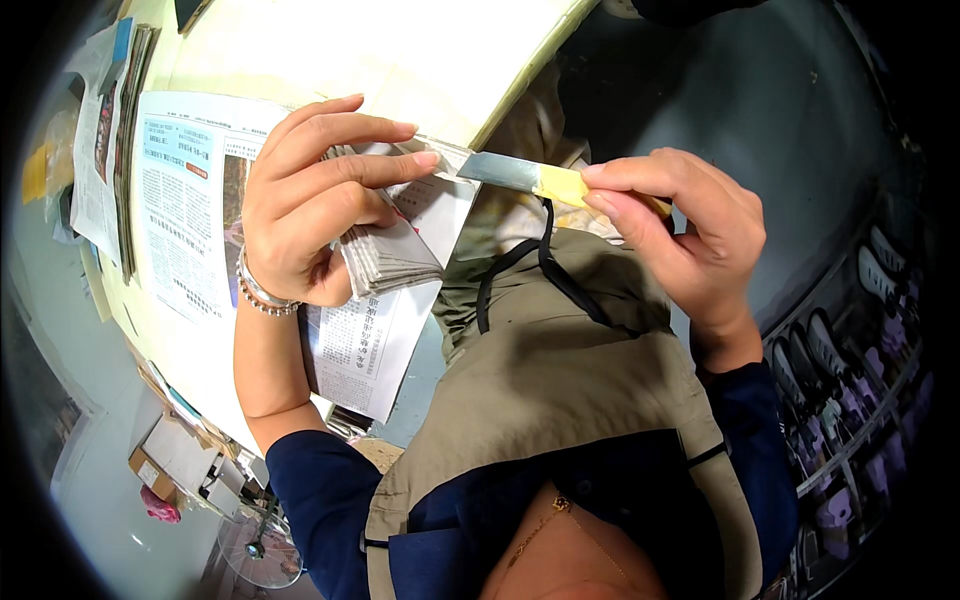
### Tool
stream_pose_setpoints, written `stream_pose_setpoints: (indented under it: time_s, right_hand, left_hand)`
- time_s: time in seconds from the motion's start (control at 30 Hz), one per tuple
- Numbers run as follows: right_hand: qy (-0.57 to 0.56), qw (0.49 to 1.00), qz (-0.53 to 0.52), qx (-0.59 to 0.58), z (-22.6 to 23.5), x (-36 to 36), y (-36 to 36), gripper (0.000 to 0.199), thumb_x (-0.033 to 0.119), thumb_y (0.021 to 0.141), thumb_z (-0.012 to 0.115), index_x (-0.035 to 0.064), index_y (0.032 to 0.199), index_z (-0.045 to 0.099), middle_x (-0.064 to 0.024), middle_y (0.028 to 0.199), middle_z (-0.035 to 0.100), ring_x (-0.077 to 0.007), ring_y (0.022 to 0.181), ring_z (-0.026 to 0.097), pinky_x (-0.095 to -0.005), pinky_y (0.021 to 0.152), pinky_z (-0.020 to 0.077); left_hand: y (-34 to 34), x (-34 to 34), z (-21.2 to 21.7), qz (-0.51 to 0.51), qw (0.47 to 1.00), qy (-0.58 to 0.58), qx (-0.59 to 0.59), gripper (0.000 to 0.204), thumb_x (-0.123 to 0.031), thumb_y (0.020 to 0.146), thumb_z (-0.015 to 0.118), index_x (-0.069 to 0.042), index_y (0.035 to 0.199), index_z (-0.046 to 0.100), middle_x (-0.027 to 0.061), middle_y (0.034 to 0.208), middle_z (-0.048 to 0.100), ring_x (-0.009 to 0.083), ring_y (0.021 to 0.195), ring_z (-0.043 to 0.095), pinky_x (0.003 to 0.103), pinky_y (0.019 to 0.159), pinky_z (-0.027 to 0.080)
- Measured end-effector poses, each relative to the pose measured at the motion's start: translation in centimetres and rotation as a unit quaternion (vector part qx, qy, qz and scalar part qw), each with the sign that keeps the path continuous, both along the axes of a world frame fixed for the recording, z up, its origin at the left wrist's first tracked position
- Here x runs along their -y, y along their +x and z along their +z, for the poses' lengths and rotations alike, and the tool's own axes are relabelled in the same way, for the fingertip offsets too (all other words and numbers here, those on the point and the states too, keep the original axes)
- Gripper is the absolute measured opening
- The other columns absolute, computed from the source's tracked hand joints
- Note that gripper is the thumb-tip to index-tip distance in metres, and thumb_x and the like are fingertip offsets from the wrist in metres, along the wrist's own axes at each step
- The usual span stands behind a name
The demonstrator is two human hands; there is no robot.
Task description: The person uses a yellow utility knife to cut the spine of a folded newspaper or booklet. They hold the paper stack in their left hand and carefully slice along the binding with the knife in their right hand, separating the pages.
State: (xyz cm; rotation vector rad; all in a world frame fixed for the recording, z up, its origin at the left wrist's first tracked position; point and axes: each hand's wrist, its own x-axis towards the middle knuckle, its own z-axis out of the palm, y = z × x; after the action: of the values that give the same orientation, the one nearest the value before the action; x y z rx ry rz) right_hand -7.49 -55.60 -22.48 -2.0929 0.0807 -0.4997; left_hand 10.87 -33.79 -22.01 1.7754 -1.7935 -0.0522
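Observation:
My left hand (315, 205) is closed around a thick wad of folded newspaper (385, 262), its layered edges showing below the fingers. My index and middle fingers stretch over the wad toward its right end. Between thumb and fingers, my right hand (690, 215) grips the yellow handle of a knife (510, 172) with a flat grey blade. The blade points left, and its tip meets the paper edge by my left fingertips; whether it is inside a fold I cannot tell. Beneath my left hand, an open newspaper sheet (360, 345) hangs past the table's edge.
The pale yellow table (330, 50) curves along the left and top. A stack of papers (110, 140) lies at its far left side. Cardboard boxes (155, 470) and a fan (260, 550) stand at lower left. On the right is a rack of shoes (840, 390).

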Motion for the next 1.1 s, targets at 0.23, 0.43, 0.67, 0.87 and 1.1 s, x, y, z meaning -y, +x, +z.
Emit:
stream_pose_setpoints:
  time_s: [0.23, 0.43, 0.67, 0.87, 1.1]
  right_hand:
    - [-0.044, 0.998, 0.038, 0.014, 1.3, 0.8, 0.7, 0.014, -0.005, 0.075, 0.073, -0.0001, 0.088, 0.07, -0.0075, 0.073, 0.068, -0.0121, 0.055, 0.054, -0.0232, 0.05, 0.0384]
    - [-0.061, 0.997, 0.041, -0.002, 1.8, 0.9, 0.5, 0.015, -0.005, 0.074, 0.074, 0.0006, 0.087, 0.07, -0.0069, 0.073, 0.068, -0.011, 0.053, 0.05, -0.0232, 0.048, 0.0355]
    - [-0.065, 0.997, 0.035, 0.0, 1.7, 0.9, 0.4, 0.014, -0.005, 0.074, 0.075, 0.0012, 0.086, 0.071, -0.0061, 0.073, 0.067, -0.0109, 0.053, 0.049, -0.0233, 0.047, 0.0344]
    - [-0.072, 0.997, 0.04, 0.001, 1.9, 0.9, 0.5, 0.015, -0.005, 0.074, 0.075, 0.0015, 0.087, 0.071, -0.0058, 0.073, 0.068, -0.011, 0.053, 0.049, -0.0233, 0.047, 0.0344]
    - [-0.13, 0.99, 0.056, 0.017, 2.5, 1.1, 1.1, 0.015, -0.002, 0.072, 0.076, 0.0022, 0.085, 0.071, -0.007, 0.07, 0.066, -0.0153, 0.054, 0.053, -0.0256, 0.048, 0.0378]
  left_hand:
    - [0.1, 0.1, 0.0, -0.006, 1.0, -0.007, -0.006, 0.005, -0.013, 0.058, 0.055, -0.01, 0.062, 0.057, 0.0088, 0.093, 0.075, 0.0299, 0.095, 0.069, 0.05, 0.088, 0.05]
    - [0.3, 0.0, 0.0, -0.018, 1.0, -0.007, -0.008, 0.006, -0.012, 0.058, 0.055, -0.01, 0.063, 0.057, 0.0094, 0.094, 0.075, 0.0301, 0.096, 0.069, 0.05, 0.088, 0.05]
    - [0.3, 0.1, 0.1, -0.02, 1.0, -0.005, -0.015, 0.006, -0.011, 0.058, 0.055, -0.01, 0.063, 0.057, 0.0096, 0.094, 0.075, 0.0304, 0.096, 0.069, 0.05, 0.088, 0.05]
    - [0.3, 0.1, 0.1, -0.018, 1.0, -0.005, -0.022, 0.006, -0.01, 0.057, 0.056, -0.01, 0.063, 0.057, 0.0093, 0.095, 0.075, 0.0303, 0.096, 0.069, 0.049, 0.088, 0.05]
    - [0.4, 0.0, -0.1, -0.023, 1.0, -0.004, -0.012, 0.006, -0.013, 0.058, 0.054, -0.01, 0.063, 0.057, 0.0093, 0.095, 0.075, 0.0301, 0.096, 0.069, 0.049, 0.089, 0.05]
